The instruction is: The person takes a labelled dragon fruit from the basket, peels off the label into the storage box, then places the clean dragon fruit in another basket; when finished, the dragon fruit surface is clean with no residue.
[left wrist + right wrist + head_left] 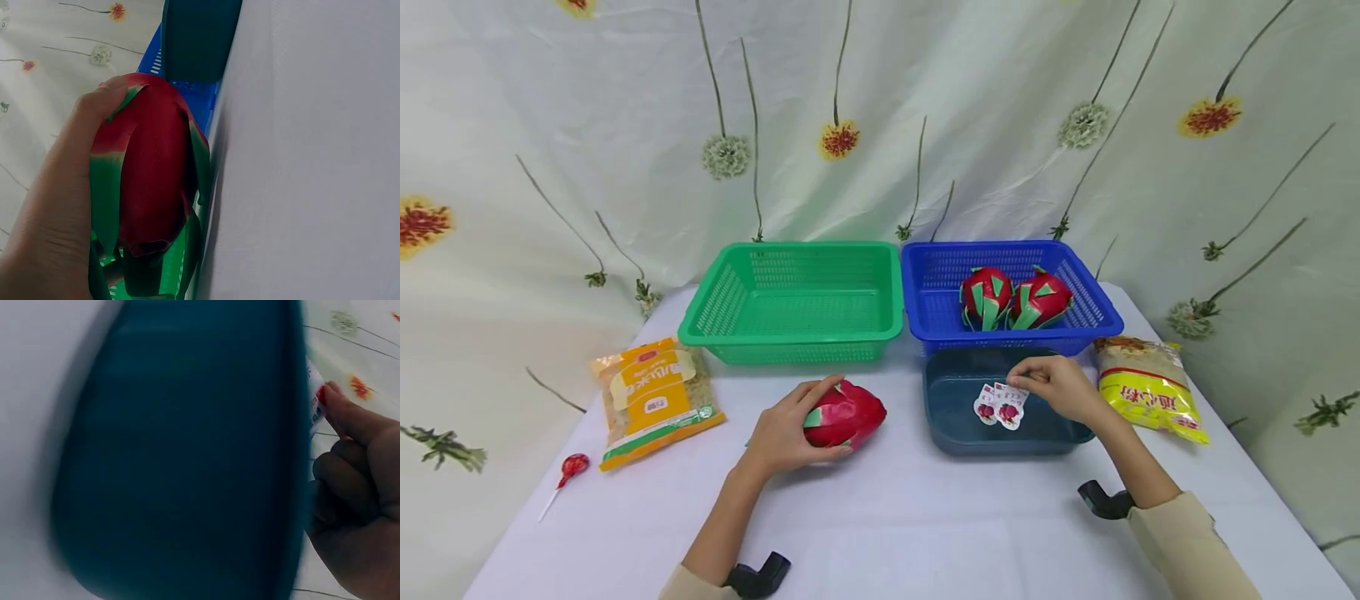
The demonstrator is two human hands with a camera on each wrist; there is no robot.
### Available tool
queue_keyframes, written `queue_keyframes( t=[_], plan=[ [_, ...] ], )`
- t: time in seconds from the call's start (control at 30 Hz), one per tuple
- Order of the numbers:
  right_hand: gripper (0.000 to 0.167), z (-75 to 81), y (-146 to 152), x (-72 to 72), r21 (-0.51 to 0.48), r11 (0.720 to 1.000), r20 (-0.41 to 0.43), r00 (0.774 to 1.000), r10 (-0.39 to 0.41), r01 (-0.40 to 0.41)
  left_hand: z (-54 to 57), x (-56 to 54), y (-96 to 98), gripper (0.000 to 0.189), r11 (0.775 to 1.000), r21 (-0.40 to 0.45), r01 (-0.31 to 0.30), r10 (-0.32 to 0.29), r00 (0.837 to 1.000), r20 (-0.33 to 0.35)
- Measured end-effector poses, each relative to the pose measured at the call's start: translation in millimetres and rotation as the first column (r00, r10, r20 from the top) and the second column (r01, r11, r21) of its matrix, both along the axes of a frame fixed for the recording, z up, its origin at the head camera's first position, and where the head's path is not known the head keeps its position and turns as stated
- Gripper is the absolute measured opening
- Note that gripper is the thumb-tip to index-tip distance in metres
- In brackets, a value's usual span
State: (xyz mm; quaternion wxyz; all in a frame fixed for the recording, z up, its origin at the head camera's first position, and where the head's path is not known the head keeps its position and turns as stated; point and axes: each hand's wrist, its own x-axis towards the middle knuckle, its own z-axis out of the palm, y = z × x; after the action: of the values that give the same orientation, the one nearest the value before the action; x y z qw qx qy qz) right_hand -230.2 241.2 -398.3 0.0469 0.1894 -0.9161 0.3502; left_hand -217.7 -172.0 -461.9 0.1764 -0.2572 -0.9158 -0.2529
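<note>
My left hand (790, 427) grips a red dragon fruit (852, 414) with green scales, thumb on the near side and fingers over the far side, at the white table. In the left wrist view the dragon fruit (153, 181) fills the space beside the hand (59, 181). Over the dark teal bin (977, 437) my right hand (1060, 385) pinches a small white label between thumb and forefinger. Dragon-fruit picture labels (1009, 408) show just beside its fingertips. The right wrist view has the label (315, 400) partly hidden behind the bin wall (181, 456).
A green basket (790, 338) stands at the back left. Beside it, a blue basket (940, 308) holds two dragon fruits (1040, 300). An orange-and-clear bag (655, 400) and a red lollipop (574, 467) lie left; a yellow bag (1150, 392) lies right.
</note>
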Motion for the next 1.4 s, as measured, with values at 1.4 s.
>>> queue_keyframes(
  t=[1.4],
  plan=[
    [0.072,-41.9,10,-24.1,0.31,0.901,0.345,0.919,0.191,-0.304,2.9,4.3,0.2,0.093,1.0,-0.008,0.008,-0.008,1.0,0.025]
  ],
)
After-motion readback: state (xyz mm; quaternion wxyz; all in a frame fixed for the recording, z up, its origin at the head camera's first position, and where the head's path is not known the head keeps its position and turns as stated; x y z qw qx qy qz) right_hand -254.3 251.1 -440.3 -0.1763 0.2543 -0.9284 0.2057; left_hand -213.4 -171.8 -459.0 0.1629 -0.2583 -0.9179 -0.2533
